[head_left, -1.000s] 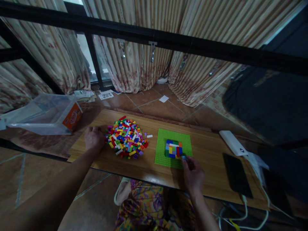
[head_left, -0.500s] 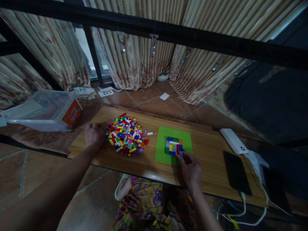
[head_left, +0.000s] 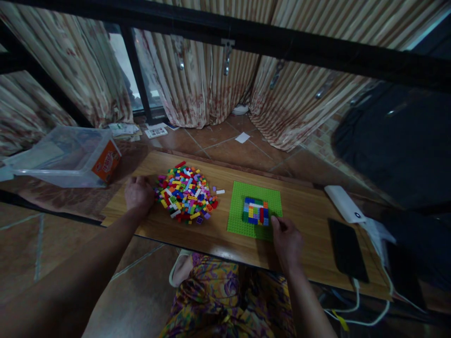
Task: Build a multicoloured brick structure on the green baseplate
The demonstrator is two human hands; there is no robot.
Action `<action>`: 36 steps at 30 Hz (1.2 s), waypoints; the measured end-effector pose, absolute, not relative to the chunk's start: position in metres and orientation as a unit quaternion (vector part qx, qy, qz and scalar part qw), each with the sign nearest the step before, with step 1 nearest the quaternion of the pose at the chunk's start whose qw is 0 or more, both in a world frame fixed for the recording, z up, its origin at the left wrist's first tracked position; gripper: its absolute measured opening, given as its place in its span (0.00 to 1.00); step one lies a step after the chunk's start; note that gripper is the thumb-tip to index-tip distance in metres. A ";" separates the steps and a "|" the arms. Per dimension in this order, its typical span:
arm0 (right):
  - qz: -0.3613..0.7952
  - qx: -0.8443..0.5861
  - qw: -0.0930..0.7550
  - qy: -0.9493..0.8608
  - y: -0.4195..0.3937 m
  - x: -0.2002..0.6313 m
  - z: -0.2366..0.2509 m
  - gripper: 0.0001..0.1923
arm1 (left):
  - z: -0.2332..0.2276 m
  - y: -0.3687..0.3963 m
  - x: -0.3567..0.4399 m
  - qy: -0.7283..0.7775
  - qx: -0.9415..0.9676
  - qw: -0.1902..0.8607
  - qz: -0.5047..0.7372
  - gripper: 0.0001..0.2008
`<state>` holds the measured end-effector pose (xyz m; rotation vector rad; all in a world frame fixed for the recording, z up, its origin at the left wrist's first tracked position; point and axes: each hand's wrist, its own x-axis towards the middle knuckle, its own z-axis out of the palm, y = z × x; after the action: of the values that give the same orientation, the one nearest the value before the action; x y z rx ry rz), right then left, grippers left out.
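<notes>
A small patch of coloured bricks [head_left: 255, 212] covers the green plastic baseplate [head_left: 254, 210]; most is bare. Right hand [head_left: 287, 240] rests curled there, holding nothing visible; left hand [head_left: 138, 194] loosely cupped beside the heaped multicoloured brick pile [head_left: 185, 193].

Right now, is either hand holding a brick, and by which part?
Neither visibly: left hand rests beside the brick pile; right hand touches the green baseplate edge.

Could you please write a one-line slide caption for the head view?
Left hand rests beside a brick pile; right hand touches the green baseplate by the small build.
</notes>
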<state>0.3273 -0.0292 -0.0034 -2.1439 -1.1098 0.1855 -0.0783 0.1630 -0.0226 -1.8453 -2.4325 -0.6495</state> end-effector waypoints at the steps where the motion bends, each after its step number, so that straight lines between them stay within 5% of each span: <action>1: 0.063 -0.832 0.341 -0.433 -0.028 0.326 -0.003 0.25 | -0.023 0.163 -0.078 -0.781 -0.589 0.009 -0.209 0.14; 36: -0.063 -0.845 0.213 -0.487 -0.022 0.304 -0.019 0.25 | -0.021 0.162 -0.075 -0.792 -0.582 0.008 -0.183 0.16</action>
<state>0.3041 -0.0218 -0.0192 -2.3451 -1.3510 -0.1740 -0.0747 0.1617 -0.0214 -1.8208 -2.4762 -0.5707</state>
